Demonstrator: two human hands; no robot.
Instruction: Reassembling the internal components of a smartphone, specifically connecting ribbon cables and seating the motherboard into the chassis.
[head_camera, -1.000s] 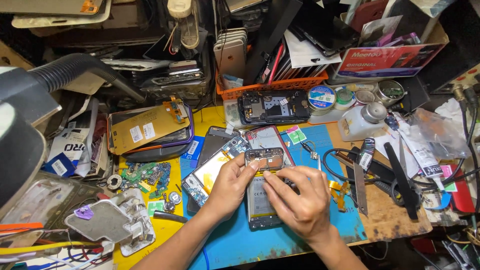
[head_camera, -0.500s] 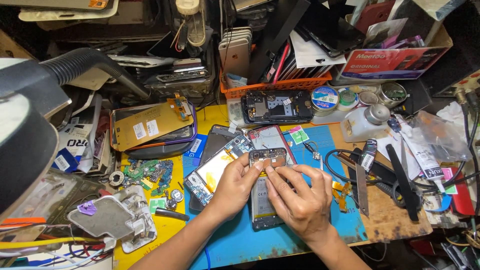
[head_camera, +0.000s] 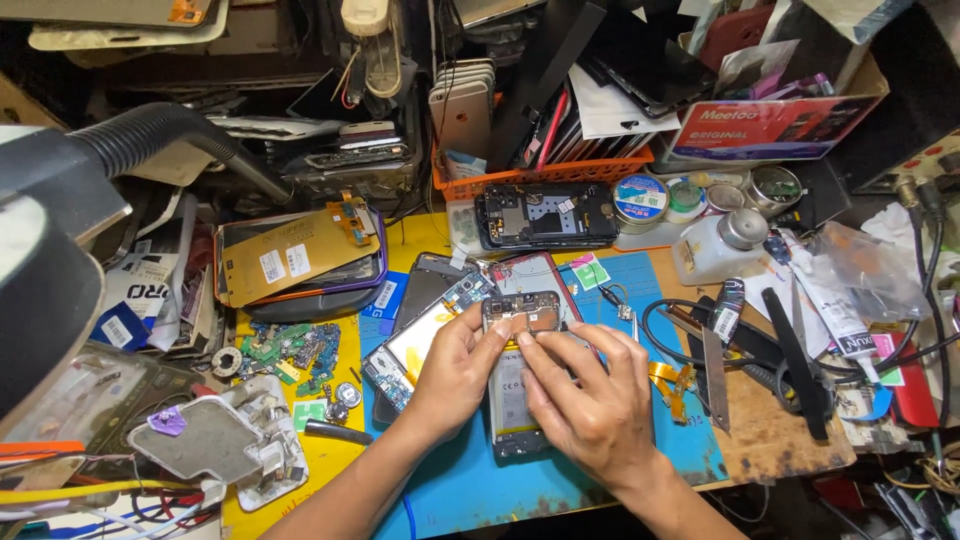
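Opened phone (head_camera: 515, 380) remains at the blue mat's (head_camera: 690, 450) centre; our left hand (head_camera: 455, 375) and right hand (head_camera: 590, 400) keep fingertips pinched together on its upper edge, 2 wrists angled inward.

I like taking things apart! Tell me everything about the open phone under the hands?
The opened phone lies flat, back cover off, on the blue mat, lengthwise away from the person. Dark frame, pale battery in the middle, small metal and circuit parts at its far end. The left hand and right hand both press fingertips there.
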